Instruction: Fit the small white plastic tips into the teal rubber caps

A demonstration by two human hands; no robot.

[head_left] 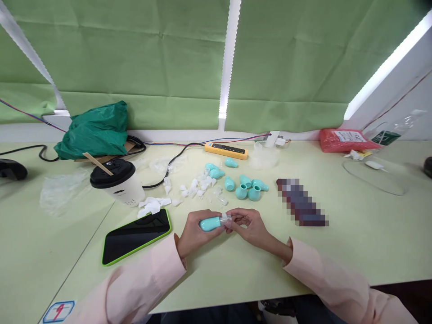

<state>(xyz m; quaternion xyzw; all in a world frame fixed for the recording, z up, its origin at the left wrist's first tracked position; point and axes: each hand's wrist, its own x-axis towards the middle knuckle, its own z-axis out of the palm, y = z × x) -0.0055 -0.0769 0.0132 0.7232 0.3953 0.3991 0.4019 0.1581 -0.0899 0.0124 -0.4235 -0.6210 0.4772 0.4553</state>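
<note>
Green covering point(145, 54) backs a pale tabletop point(216, 274), and over its near middle the left hand point(195, 237) wraps its grip round a teal bulb point(209, 223)! The right hand point(250, 227) pinches the clear tube point(224, 219) at its end. Looks like fitting or parting the pair; the next move calls for a steady bulb, fingertips working in line.

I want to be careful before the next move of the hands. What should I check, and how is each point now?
1. Turquoise bulb held: ok, in the left hand.
2. Right hand at the clear tube: ok, fingers at its end.
3. Tube fully seated in the bulb's neck: cannot tell.
4. Phone well away from the left sleeve: not ok, close beside it.
5. Cup lidded: ok, black lid on.
6. White pieces gathered neatly: not ok, scattered.
</note>
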